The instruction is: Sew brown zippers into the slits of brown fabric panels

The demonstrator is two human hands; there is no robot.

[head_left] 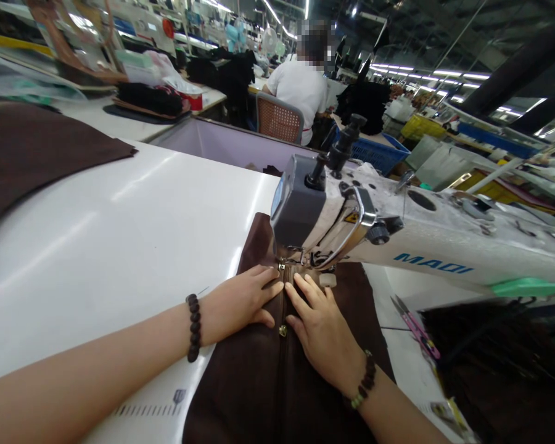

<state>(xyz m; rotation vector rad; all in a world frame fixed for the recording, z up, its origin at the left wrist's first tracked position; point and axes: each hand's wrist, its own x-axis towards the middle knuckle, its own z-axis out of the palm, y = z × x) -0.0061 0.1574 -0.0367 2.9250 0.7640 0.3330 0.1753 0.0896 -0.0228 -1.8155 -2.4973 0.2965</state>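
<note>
Here, brown piece (240, 382) under left hand (240, 301), right hand (326, 330), both unclenched, laid flat; zipper (283, 364) running between.

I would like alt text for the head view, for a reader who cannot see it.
A person's left hand and right hand rest on dark brown, leather-like material, either side of its dark zip, at a white-and-grey sewing machine. Pink-handled metal scissors lie to the right; behind, another person in white sits.
</note>
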